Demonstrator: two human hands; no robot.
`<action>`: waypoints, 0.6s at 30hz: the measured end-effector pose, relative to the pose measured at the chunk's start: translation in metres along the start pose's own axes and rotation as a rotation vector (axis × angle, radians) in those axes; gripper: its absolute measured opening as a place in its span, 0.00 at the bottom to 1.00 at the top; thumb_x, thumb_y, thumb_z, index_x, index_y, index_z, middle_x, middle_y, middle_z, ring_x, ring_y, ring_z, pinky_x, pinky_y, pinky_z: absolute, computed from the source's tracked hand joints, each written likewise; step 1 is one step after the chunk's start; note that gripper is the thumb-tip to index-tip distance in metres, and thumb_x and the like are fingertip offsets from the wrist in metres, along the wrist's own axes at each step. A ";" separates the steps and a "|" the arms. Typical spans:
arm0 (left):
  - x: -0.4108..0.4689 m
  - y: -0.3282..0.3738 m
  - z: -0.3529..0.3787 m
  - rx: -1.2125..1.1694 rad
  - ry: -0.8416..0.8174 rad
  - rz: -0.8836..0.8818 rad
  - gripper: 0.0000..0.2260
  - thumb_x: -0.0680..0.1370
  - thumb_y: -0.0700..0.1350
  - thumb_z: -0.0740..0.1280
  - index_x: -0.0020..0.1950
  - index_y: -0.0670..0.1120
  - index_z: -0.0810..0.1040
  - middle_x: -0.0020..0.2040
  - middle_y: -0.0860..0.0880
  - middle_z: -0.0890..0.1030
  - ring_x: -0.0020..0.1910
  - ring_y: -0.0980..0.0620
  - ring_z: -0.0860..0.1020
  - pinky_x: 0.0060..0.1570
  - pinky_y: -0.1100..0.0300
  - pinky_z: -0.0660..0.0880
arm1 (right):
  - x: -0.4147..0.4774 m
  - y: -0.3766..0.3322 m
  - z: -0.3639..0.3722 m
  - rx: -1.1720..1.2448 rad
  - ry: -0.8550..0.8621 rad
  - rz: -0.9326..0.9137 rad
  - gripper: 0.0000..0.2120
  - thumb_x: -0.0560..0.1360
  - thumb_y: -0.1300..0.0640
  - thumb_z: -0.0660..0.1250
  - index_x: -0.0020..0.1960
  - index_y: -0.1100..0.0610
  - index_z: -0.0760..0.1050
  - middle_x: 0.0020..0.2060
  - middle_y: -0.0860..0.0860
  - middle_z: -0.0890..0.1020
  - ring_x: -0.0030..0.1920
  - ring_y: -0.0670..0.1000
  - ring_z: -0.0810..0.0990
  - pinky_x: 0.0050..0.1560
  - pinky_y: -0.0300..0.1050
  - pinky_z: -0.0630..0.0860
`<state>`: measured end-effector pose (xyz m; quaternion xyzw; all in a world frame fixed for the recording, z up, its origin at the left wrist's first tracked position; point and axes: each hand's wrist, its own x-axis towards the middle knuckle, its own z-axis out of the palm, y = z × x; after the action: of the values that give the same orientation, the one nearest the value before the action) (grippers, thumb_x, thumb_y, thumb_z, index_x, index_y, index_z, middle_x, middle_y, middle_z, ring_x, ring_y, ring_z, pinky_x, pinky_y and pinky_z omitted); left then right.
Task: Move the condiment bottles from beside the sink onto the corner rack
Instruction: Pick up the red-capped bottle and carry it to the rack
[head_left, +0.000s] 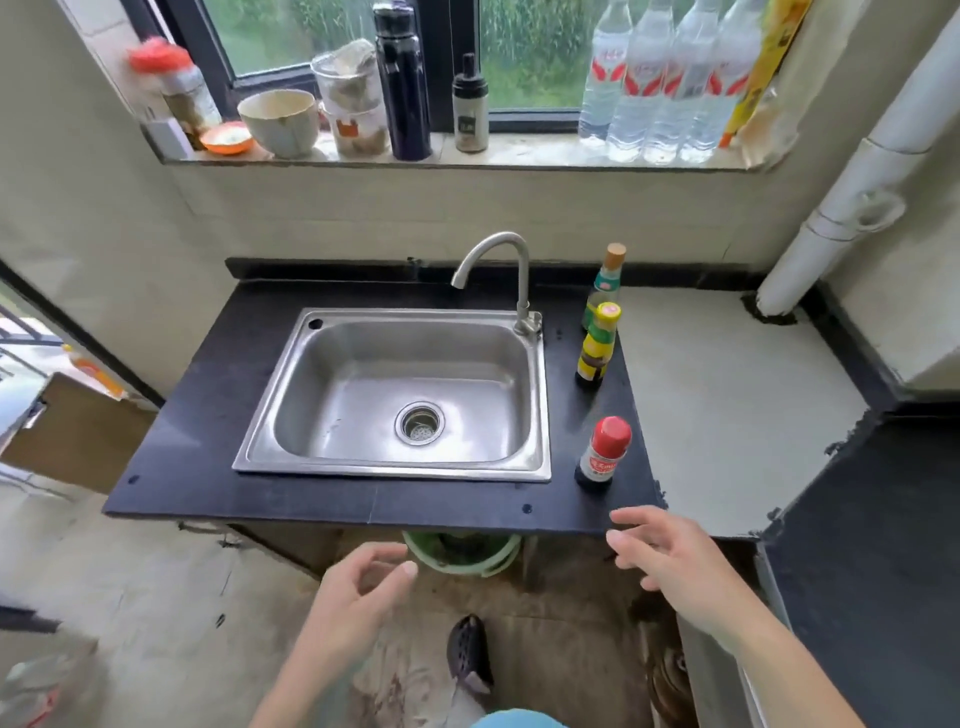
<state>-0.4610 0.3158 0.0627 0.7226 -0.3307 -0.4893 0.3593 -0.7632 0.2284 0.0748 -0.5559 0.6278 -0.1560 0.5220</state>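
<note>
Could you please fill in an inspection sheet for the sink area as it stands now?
Surface: black countertop around a steel sink, basin empty; a pale slab adjoins on the right.
Job's things: three bottles upright right of the sink: tan-capped bottle at the back, yellow-capped bottle in the middle, red-capped bottle nearest. Corner rack: not in view.
Clutter: windowsill holds a bowl, a black flask, water bottles, jars.
Hands: left hand and right hand both open and empty, below the counter edge.
Cables: nothing seen.
Surroundings: white pipe in the right corner; green bucket under the counter.
</note>
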 end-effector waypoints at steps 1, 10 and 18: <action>0.017 0.012 0.001 0.002 -0.015 0.013 0.04 0.73 0.44 0.73 0.47 0.49 0.81 0.41 0.43 0.84 0.41 0.49 0.80 0.42 0.54 0.75 | 0.009 -0.006 -0.002 0.007 0.012 0.010 0.11 0.77 0.48 0.67 0.58 0.44 0.75 0.49 0.45 0.83 0.50 0.45 0.83 0.49 0.42 0.78; 0.110 0.062 0.040 0.116 -0.254 0.006 0.14 0.66 0.56 0.69 0.49 0.54 0.80 0.45 0.47 0.84 0.47 0.48 0.82 0.52 0.49 0.77 | 0.060 -0.022 -0.022 0.134 0.277 0.054 0.07 0.76 0.55 0.70 0.54 0.49 0.79 0.46 0.50 0.85 0.46 0.48 0.84 0.45 0.42 0.77; 0.136 0.061 0.069 0.161 -0.212 -0.105 0.19 0.62 0.62 0.67 0.49 0.57 0.80 0.45 0.49 0.83 0.48 0.50 0.82 0.54 0.49 0.77 | 0.136 -0.005 -0.020 -0.259 0.306 -0.039 0.31 0.68 0.47 0.76 0.68 0.44 0.69 0.61 0.43 0.73 0.59 0.46 0.73 0.55 0.49 0.77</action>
<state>-0.4924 0.1578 0.0322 0.7096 -0.3669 -0.5530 0.2369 -0.7552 0.1019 0.0211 -0.6003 0.7037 -0.1664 0.3416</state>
